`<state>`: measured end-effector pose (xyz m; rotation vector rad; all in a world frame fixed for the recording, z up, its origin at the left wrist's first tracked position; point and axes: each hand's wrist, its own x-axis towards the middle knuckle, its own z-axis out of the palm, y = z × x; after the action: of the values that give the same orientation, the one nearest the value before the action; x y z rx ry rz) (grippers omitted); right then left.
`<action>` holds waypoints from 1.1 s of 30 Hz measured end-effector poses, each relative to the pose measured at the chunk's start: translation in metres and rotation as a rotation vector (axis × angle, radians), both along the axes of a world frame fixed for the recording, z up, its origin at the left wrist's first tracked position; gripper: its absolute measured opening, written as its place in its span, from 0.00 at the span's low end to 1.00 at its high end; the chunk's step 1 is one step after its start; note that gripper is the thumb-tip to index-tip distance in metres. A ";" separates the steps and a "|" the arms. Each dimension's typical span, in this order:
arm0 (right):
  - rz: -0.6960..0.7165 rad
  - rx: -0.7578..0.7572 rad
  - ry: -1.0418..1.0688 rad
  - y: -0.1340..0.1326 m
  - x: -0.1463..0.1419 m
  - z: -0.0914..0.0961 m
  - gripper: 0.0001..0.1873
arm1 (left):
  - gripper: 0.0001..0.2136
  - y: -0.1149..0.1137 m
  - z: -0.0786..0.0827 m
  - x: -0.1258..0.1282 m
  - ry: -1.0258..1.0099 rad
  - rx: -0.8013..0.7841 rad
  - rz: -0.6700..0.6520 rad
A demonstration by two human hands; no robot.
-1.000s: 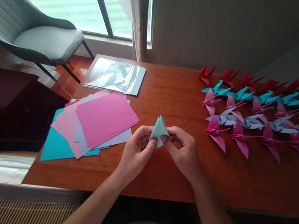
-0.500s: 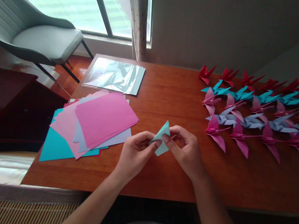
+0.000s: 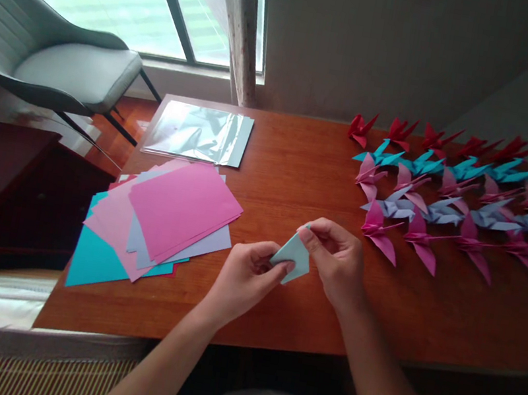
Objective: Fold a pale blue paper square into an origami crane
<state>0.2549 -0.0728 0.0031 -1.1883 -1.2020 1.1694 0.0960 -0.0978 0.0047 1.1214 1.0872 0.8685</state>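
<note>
Above the glossy wooden table (image 3: 294,162), the left hand (image 3: 243,281) pinches a folded mint paper (image 3: 299,264) (crisp-edged, angular), while the right hand (image 3: 338,262) grips its upper corner; spiky paper birds (image 3: 381,231) stand rightward.

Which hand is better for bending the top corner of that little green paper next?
Probably the right hand: its thumb and finger are right at the top corner of the folded pale green paper. The left hand holds lower down, so it seems better for steadying.
</note>
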 end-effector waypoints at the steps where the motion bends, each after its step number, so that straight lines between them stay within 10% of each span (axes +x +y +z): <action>1: -0.016 0.013 -0.007 0.000 0.000 0.000 0.12 | 0.11 0.000 -0.001 0.000 0.006 0.005 -0.001; 18: -0.226 0.120 -0.009 0.005 0.004 -0.008 0.10 | 0.08 0.000 -0.003 -0.002 0.048 0.040 -0.146; 24: -0.129 0.092 -0.065 0.006 0.000 -0.006 0.08 | 0.10 0.000 -0.001 -0.001 -0.017 -0.016 -0.051; 33: -0.153 0.441 -0.411 0.000 -0.002 -0.001 0.10 | 0.12 0.002 0.002 0.000 -0.062 -0.074 0.129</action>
<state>0.2529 -0.0733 0.0021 -1.1800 -1.5475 0.5150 0.0956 -0.0958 0.0066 0.9646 1.1407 0.9505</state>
